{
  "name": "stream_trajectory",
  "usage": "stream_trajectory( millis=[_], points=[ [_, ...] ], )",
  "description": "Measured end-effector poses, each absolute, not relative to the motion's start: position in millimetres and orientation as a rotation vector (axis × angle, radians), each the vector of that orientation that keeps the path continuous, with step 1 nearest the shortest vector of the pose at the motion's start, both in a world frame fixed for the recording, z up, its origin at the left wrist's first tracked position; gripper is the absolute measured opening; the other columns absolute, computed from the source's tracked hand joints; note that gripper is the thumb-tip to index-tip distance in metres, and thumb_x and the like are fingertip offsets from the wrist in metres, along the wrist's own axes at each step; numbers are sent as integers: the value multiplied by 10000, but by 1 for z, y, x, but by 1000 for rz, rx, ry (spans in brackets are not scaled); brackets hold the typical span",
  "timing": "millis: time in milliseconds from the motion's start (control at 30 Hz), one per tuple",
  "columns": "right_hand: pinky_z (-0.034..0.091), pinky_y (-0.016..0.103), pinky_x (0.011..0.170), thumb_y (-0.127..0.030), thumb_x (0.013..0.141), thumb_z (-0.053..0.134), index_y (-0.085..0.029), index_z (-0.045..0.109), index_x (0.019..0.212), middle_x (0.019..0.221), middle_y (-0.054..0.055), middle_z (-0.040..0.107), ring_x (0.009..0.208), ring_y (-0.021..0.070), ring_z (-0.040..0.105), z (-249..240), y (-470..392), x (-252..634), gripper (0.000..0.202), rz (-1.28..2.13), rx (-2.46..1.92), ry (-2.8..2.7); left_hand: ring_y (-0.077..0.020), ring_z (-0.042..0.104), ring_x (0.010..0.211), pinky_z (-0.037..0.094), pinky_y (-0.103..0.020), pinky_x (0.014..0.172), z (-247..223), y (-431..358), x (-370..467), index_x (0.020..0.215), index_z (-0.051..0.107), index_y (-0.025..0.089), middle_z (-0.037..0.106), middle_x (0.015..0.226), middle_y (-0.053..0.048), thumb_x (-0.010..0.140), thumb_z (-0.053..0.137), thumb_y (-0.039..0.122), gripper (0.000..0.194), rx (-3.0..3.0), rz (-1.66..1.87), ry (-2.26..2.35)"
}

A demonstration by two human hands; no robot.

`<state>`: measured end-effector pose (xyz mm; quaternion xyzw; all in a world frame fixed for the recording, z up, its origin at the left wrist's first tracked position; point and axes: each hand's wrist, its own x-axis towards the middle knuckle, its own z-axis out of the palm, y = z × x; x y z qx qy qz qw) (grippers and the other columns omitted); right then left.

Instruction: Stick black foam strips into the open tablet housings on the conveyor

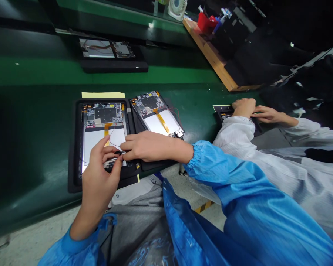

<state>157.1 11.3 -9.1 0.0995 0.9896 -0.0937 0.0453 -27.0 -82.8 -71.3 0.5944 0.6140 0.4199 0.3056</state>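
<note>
An opened tablet (pixel 93 144) lies in a black foam tray (pixel 75 173), its circuit board (pixel 104 112) at the far end and white battery below. Over the tablet's near end, my left hand (pixel 101 173) pinches a small black part (pixel 118 152) between thumb and fingers. My right hand (pixel 145 146) reaches in from the right, its closed fingertips meeting the same part. A thin dark wire (pixel 113 138) loops up from there across the battery. What exactly the part is cannot be made out. A second opened tablet (pixel 158 114) lies tilted just to the right, with loose red wires.
Another opened tablet (pixel 108 50) rests in a black tray (pixel 113 66) at the back. To the right, a co-worker's hands (pixel 245 109) handle a further device. A wooden-edged board (pixel 211 55), a red cup (pixel 207 23) and a small fan (pixel 178 8) stand behind.
</note>
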Motion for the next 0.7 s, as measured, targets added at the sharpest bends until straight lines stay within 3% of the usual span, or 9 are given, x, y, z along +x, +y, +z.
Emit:
stream_trajectory(
  millis=[333, 500, 700],
  points=[
    [443, 358, 872, -67, 1016, 480, -70, 687, 1110, 1055, 141, 696, 1049, 269, 600, -4, 9, 146, 228, -365, 581, 2882, -239, 727, 988, 569, -377, 880, -73, -88, -27, 1459, 464, 248, 693, 1133, -59, 925, 613, 394, 574, 1630, 1078, 1675],
    [426, 359, 894, -76, 1032, 453, -80, 664, 1121, 1066, 144, 680, 1044, 259, 573, -12, 8, 151, 228, -352, 663, 2962, -244, 731, 984, 567, -374, 870, -74, -90, -27, 1448, 472, 238, 700, 1131, -62, 924, 605, 397, 564, 1652, 1069, 1684],
    [408, 336, 911, -192, 1027, 557, -124, 705, 1060, 1080, 111, 669, 1050, 239, 562, -12, 13, 159, 165, -549, 604, 2986, -238, 727, 996, 565, -356, 866, -74, -88, -26, 1449, 480, 244, 699, 1138, -62, 941, 598, 405, 546, 1681, 1058, 1692]
  ],
)
